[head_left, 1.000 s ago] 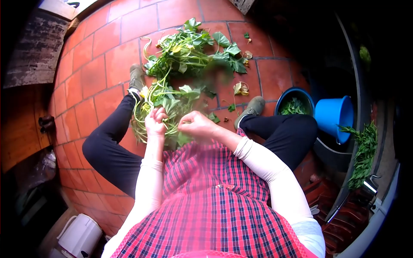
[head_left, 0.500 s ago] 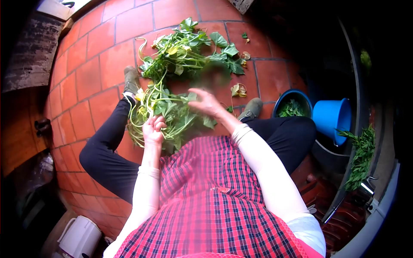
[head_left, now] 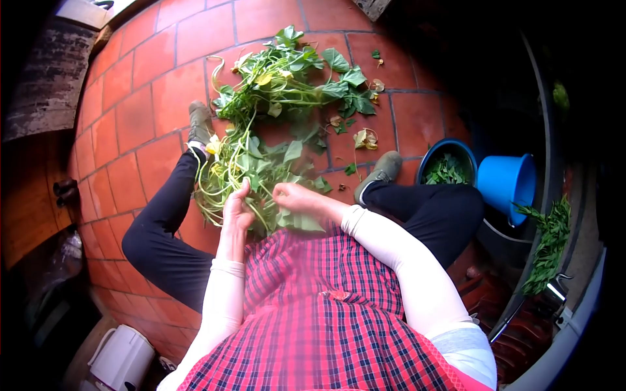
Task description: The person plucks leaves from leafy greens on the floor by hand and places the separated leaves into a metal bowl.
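Observation:
My left hand (head_left: pixel 238 210) is closed with the thumb up, pinching a leafy green stem (head_left: pixel 265 207) in front of the apron. Close by on the right, my right hand (head_left: pixel 297 197) has its fingers pinched together on the same greenery, with broad leaves hanging below it. A heap of long pale-green vines (head_left: pixel 222 171) lies on the floor around and beyond my hands. Farther off sits a second pile of leafy vines (head_left: pixel 287 81), joined to the nearer heap by trailing stems. My fingertips are partly hidden by leaves.
Red floor tiles (head_left: pixel 156 98) spread between my outstretched legs. To the right stand a basin (head_left: pixel 424 166) holding green leaves (head_left: pixel 448 171) and a blue bucket (head_left: pixel 505 179). A bunch of greens (head_left: pixel 548 247) lies at the far right. Withered leaves (head_left: pixel 365 139) are scattered near my right shoe (head_left: pixel 381 173).
My right hand has come down and toward my left hand, going from spread fingers to a pinch on the greenery. My left hand has shifted slightly, its thumb now pointing up.

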A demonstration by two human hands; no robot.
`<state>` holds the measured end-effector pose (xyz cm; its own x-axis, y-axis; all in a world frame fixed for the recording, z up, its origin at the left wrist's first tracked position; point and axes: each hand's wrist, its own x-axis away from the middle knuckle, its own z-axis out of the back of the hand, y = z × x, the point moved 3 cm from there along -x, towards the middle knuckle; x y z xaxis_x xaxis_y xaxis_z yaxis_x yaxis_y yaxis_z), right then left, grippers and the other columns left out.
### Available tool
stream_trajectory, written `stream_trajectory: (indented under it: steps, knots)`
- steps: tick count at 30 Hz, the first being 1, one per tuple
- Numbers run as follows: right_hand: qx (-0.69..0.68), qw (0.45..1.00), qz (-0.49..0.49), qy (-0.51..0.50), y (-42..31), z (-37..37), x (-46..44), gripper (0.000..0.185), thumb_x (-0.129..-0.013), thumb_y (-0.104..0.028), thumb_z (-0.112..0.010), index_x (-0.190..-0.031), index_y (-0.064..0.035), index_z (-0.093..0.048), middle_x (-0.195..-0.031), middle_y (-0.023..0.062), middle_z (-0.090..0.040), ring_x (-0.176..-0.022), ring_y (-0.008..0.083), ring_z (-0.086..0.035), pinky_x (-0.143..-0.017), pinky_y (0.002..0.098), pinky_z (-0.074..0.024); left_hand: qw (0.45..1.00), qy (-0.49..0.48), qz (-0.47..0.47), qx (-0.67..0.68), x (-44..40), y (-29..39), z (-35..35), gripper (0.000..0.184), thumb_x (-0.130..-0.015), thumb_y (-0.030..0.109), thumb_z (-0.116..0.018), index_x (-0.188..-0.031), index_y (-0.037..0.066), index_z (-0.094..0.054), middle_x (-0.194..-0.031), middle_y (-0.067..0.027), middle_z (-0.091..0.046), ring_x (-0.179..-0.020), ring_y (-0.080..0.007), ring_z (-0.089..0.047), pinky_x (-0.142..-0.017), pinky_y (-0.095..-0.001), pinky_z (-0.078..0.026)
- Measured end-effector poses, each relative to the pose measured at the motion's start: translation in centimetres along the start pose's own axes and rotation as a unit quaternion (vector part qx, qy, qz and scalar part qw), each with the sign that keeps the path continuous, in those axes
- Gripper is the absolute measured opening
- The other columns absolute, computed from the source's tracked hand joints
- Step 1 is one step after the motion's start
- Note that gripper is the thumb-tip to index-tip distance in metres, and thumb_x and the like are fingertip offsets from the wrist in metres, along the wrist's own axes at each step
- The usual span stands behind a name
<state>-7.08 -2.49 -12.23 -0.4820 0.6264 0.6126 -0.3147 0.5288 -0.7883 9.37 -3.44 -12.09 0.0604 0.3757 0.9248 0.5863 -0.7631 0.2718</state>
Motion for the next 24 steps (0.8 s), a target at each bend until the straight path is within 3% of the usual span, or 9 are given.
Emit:
stream_trajectory:
  steps: [3, 4, 6, 7, 8, 9, 14, 20, 24]
  knots:
    - [-0.030, 0.995, 0.072, -0.054, 1.4, -1.3, -1.1, 0.027, -0.081, -0.015, -0.047, -0.100, -0.0007, -0.061, -0.077, 0.0098, -0.063, -0.072, 0.0147, -0.059, -0.066, 0.0291, -0.0468, 0.992, -0.051, 0.032, 0.113, -0.3, -0.4, -0.4, 0.026, -0.089, 0.031, -0.052, -0.101, 0.007, -0.054, -0.092, -0.0090, -0.056, -0.088, -0.0256, -0.049, -0.077, -0.0446, -0.042]
    - [0.032, 0.998, 0.042, -0.046, 1.3, -1.0, -1.1, 0.026, -0.077, -0.016, -0.051, -0.092, 0.0006, -0.064, -0.076, 0.0129, -0.064, -0.071, 0.0176, -0.060, -0.067, 0.0308, -0.0471, 0.984, -0.021, 0.046, 0.169, 0.9, -0.3, -1.7, 0.028, -0.091, 0.032, -0.045, -0.100, 0.006, -0.052, -0.091, -0.0117, -0.056, -0.081, -0.0271, -0.050, -0.077, -0.0449, -0.043]
    - [0.094, 0.995, 0.015, 0.037, 1.9, 0.2, -2.0, 0.026, -0.075, -0.019, -0.052, -0.086, 0.0001, -0.065, -0.077, 0.0175, -0.064, -0.073, 0.0260, -0.062, -0.068, 0.0358, -0.0482, 0.990, -0.021, -0.004, 0.141, 0.1, -0.8, -0.8, 0.025, -0.093, 0.030, -0.042, -0.091, 0.006, -0.050, -0.084, -0.0113, -0.053, -0.068, -0.0229, -0.048, -0.067, -0.0388, -0.043]
    - [0.250, 0.959, -0.072, 0.112, 2.0, 1.4, -2.5, 0.025, -0.074, -0.019, -0.049, -0.083, -0.0008, -0.064, -0.083, 0.0202, -0.064, -0.079, 0.0350, -0.061, -0.071, 0.0416, -0.0487, 0.957, -0.146, 0.040, 0.248, -1.6, -1.0, 0.9, 0.023, -0.093, 0.026, -0.040, -0.083, 0.007, -0.046, -0.075, -0.0083, -0.046, -0.056, -0.0171, -0.040, -0.055, -0.0313, -0.036]
    - [0.301, 0.932, -0.133, 0.150, 2.6, 3.4, -2.0, 0.025, -0.074, -0.019, -0.047, -0.080, -0.0025, -0.064, -0.084, 0.0203, -0.063, -0.082, 0.0391, -0.060, -0.074, 0.0452, -0.0484, 0.964, -0.094, 0.006, 0.248, -0.2, 0.1, -0.2, 0.021, -0.094, 0.024, -0.040, -0.080, 0.008, -0.043, -0.069, -0.0052, -0.039, -0.050, -0.0126, -0.030, -0.047, -0.0265, -0.027]
    - [0.272, 0.930, -0.158, 0.190, 4.4, 4.9, -2.0, 0.026, -0.074, -0.021, -0.048, -0.082, -0.0023, -0.064, -0.086, 0.0206, -0.063, -0.083, 0.0398, -0.060, -0.074, 0.0459, -0.0484, 0.965, -0.123, -0.010, 0.232, 0.0, 0.8, 0.0, 0.021, -0.094, 0.024, -0.040, -0.081, 0.008, -0.042, -0.069, -0.0050, -0.039, -0.048, -0.0121, -0.029, -0.046, -0.0257, -0.026]
    - [0.082, 0.942, -0.093, 0.312, 4.7, 9.2, -2.9, 0.027, -0.069, -0.027, -0.059, -0.081, -0.0035, -0.065, -0.085, 0.0210, -0.063, -0.083, 0.0345, -0.061, -0.076, 0.0390, -0.0482, 0.968, -0.113, -0.017, 0.224, 0.8, 1.9, 0.2, 0.019, -0.094, 0.023, -0.039, -0.083, 0.008, -0.040, -0.067, -0.0034, -0.036, -0.045, -0.0102, -0.027, -0.043, -0.0238, -0.024]
    - [0.130, 0.935, -0.090, 0.319, 4.2, 10.6, -5.8, 0.028, -0.064, -0.028, -0.063, -0.079, -0.0046, -0.065, -0.083, 0.0166, -0.064, -0.080, 0.0291, -0.062, -0.074, 0.0357, -0.0485, 0.958, -0.114, 0.003, 0.265, 2.2, 3.7, 1.4, 0.021, -0.093, 0.025, -0.041, -0.083, 0.006, -0.038, -0.068, -0.0032, -0.035, -0.045, -0.0093, -0.027, -0.043, -0.0233, -0.025]
    - [0.144, 0.922, -0.030, 0.358, 4.7, 11.4, -6.2, 0.022, -0.066, -0.022, -0.062, -0.078, -0.0045, -0.064, -0.080, 0.0162, -0.063, -0.079, 0.0309, -0.061, -0.073, 0.0359, -0.0486, 0.982, -0.064, -0.021, 0.177, 4.4, 2.7, 3.6, 0.018, -0.093, 0.024, -0.043, -0.092, 0.007, -0.046, -0.070, -0.0036, -0.043, -0.047, -0.0097, -0.031, -0.045, -0.0235, -0.027]
